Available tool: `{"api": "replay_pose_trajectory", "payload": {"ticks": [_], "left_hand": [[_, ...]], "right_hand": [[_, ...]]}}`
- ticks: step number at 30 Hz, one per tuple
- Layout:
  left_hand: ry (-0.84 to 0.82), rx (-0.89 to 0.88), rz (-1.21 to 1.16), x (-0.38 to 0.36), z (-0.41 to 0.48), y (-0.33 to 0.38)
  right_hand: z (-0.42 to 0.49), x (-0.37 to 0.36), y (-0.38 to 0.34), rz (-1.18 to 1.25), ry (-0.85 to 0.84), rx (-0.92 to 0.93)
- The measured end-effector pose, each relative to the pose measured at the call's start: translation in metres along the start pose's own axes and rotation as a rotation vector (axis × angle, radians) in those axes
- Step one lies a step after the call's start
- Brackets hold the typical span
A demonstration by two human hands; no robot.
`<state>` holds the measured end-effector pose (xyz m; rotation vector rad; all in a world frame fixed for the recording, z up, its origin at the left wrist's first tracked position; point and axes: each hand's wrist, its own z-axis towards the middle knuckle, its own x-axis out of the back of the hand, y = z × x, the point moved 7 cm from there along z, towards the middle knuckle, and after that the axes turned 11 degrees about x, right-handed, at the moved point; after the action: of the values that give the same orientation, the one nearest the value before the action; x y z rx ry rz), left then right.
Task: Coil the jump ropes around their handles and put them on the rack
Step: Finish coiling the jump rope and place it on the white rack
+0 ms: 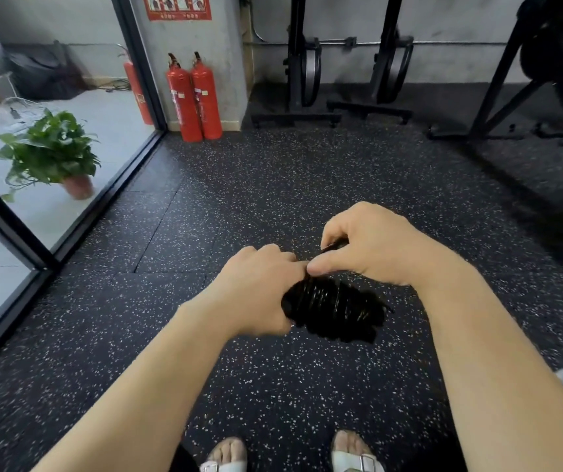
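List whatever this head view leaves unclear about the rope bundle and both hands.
- Handles: head view, buried under the coiled jump rope and the left hand.
- Rope's free end: head view, lost in the right hand pinch and motion blur.
- Left hand's grip: head view, its fingers curl behind the bundle.
- Text on the red poster: head view, too small, cut by the top edge.

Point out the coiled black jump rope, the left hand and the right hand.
coiled black jump rope [336, 310], head view, middle of the wound coils.
left hand [259, 287], head view, back of the hand.
right hand [372, 245], head view, back of the hand.
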<state>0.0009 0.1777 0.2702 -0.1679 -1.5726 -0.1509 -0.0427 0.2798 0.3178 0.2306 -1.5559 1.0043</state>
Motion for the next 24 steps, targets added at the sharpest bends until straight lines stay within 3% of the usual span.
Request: {"api": "replay_pose_trajectory", "payload": {"ticks": [4, 7, 11, 18, 21, 24], "left_hand": [[-0.108, 0.025, -0.306, 0.004, -0.010, -0.002], [-0.147, 0.043, -0.614, 0.006, -0.013, -0.003], [-0.191, 0.097, -0.964, 0.003, -0.010, -0.004], [-0.182, 0.267, -1.479, -0.004, 0.001, -0.019], [-0.129, 0.235, -1.663, 0.003, 0.001, -0.021], [-0.133, 0.333, -1.861, 0.003, -0.001, -0.027]], "right_hand": [[-0.003, -0.006, 0.013, 0.456, 0.030, 0.017], [-0.002, -0.018, 0.025, 0.635, -0.020, -0.073], [0.001, -0.032, 0.035, 0.747, -0.051, -0.138], [-0.006, -0.039, 0.012, 0.682, -0.051, -0.139], [-0.003, -0.046, 0.013, 0.822, -0.038, -0.174], [0.000, -0.043, 0.006, 0.898, 0.021, -0.155]]}}
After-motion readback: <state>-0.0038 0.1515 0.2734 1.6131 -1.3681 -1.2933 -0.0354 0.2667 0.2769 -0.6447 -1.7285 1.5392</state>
